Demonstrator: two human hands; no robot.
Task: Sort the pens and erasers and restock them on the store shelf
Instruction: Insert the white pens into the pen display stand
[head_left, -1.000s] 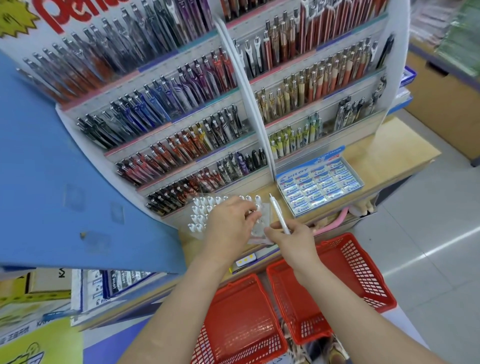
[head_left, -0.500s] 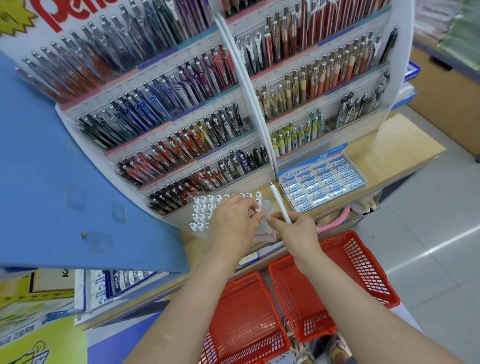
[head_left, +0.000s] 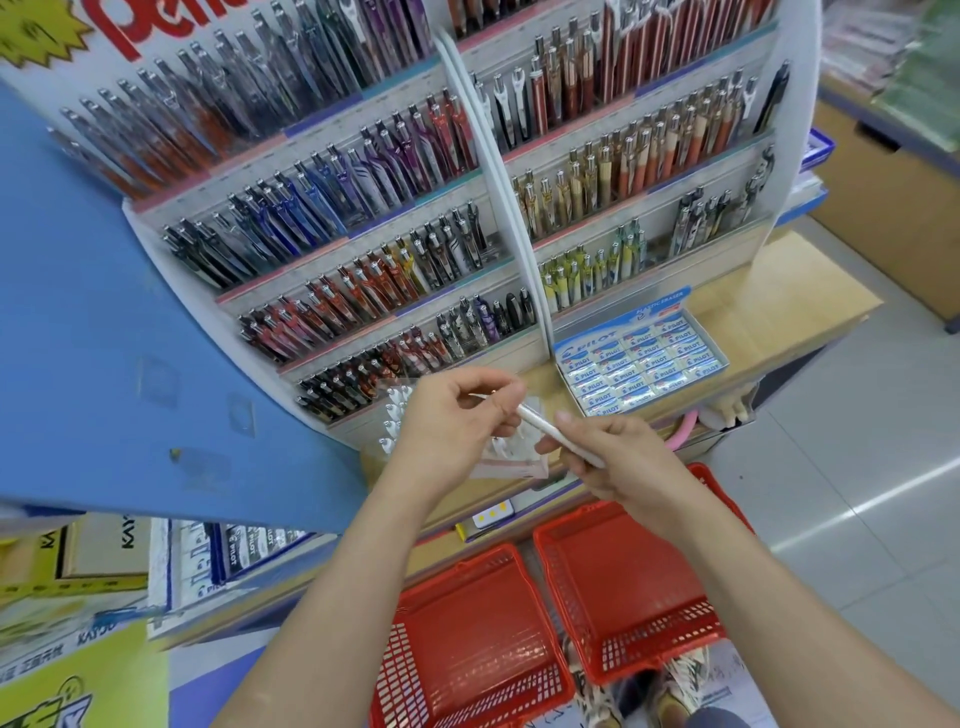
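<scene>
Sorting step, mid-frame: left hand (head_left: 451, 422) and right hand (head_left: 621, 460) pinch a white pen (head_left: 540, 422); probably tray (head_left: 375, 448) slot next.

Two red mesh baskets (head_left: 470, 618) side by side, blue panel (head_left: 104, 338) at left, grey tiled floor (head_left: 857, 467), yellow sign (head_left: 78, 686)

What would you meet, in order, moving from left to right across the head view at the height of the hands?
Blue panel → left hand → white pen → right hand → tiled floor.
</scene>
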